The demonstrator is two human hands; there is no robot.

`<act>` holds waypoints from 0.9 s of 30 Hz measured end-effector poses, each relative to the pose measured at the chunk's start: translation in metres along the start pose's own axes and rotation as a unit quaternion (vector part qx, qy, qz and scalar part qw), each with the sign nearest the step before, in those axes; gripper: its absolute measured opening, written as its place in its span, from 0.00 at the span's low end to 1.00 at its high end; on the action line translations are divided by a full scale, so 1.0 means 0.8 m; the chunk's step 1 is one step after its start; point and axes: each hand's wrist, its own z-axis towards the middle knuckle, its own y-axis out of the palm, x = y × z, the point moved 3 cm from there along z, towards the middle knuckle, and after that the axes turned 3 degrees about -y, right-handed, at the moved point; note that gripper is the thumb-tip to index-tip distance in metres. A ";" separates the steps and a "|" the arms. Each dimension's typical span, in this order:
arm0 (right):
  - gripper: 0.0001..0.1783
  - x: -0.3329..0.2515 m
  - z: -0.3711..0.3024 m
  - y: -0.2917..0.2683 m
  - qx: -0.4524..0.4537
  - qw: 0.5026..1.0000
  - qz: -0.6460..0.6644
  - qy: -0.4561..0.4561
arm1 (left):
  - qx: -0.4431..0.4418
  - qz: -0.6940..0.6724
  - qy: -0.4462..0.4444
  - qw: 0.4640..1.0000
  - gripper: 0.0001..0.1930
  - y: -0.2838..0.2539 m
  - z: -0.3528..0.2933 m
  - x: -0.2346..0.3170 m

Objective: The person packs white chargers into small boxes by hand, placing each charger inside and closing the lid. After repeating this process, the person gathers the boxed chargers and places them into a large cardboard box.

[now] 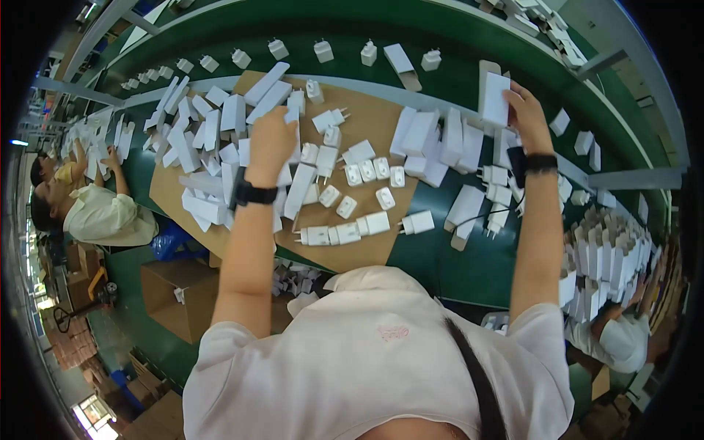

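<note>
My right hand (529,121) is closed on a small white carton (496,99) with an end flap standing up, held over the far right of the bench. My left hand (273,147) is among a heap of white cartons (209,128); the back of the hand hides its fingers. White plug chargers (356,227) lie loose and in a short row on a brown cardboard sheet (345,257) between my arms. Several white cartons (425,139) stand grouped left of my right hand, and an open carton (463,209) with more chargers (497,194) lies below it.
A green conveyor belt (469,40) carries a spaced line of chargers (323,50) beyond the bench. Stacked open cartons (605,253) stand at the right. Co-workers (110,213) sit at the left; another person (623,341) is at the right. A brown box (180,297) stands below the bench.
</note>
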 end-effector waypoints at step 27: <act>0.25 -0.060 0.009 0.111 -0.408 0.898 0.141 0.082 | -0.161 -0.778 -0.183 0.580 0.21 -0.037 0.018 0.089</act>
